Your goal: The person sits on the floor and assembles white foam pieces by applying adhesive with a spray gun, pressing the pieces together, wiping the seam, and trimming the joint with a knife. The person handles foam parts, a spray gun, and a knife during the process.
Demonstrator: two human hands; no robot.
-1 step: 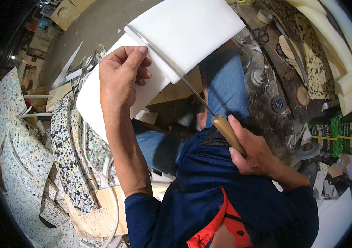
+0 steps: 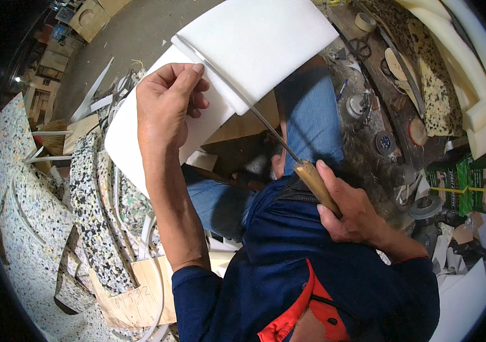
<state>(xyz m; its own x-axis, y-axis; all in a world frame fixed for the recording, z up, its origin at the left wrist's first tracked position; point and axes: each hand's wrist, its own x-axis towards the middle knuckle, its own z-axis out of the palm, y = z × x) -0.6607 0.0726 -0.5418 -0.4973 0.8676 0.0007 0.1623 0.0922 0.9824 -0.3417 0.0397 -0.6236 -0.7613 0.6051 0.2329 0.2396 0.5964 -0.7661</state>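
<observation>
My right hand (image 2: 354, 214) is wrapped round the wooden handle of a long, thin-bladed knife (image 2: 274, 132). The blade runs up and to the left, lying along a raised step in a white foam sheet (image 2: 260, 45). Across from it, my left hand (image 2: 166, 105) is closed over the lower-left part of the sheet. Its thumb and forefinger are pressed together beside the blade's far half, and its other fingers are curled. Whether they pinch the foam edge or the blade is hidden. The sheet lies over my knees.
Speckled foam offcuts (image 2: 32, 188) and white strips pile up at the left. To the right, a dark wooden bench (image 2: 380, 97) carries scissors (image 2: 360, 48), a tape roll (image 2: 365, 23) and small tools. Pale foam lengths (image 2: 454, 45) and green packets (image 2: 482, 185) lie beyond.
</observation>
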